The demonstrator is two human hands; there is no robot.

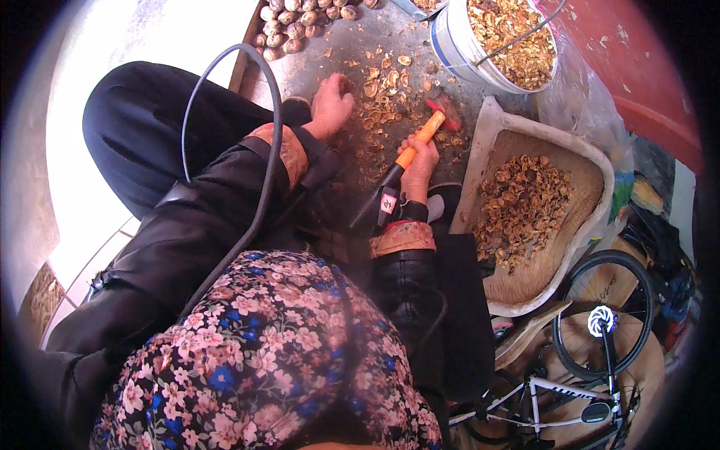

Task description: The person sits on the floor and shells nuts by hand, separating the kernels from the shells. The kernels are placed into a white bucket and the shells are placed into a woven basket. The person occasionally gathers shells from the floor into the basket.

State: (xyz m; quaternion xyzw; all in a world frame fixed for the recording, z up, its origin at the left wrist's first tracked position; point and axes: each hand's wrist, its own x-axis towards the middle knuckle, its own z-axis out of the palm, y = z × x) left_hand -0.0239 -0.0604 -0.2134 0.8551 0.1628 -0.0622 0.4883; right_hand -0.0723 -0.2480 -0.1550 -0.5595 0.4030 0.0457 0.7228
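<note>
My right hand (419,163) grips a hammer (419,140) by its orange and black handle. The red hammer head (443,112) is blurred and sits low over the floor. To the left, my left hand (333,107) is close to the floor with its fingers curled, and its fingertips are hidden from me. Broken walnut shells (382,90) lie scattered between and beyond my hands. A pile of whole walnuts (292,25) sits farther off, past my left hand.
A white bucket (453,42) full of walnut pieces stands at the far right. Nearer is a scoop-shaped basket (588,185) holding brown shells (523,202). A bicycle (562,399) occupies the lower right. A dark cable (275,118) loops across my left arm.
</note>
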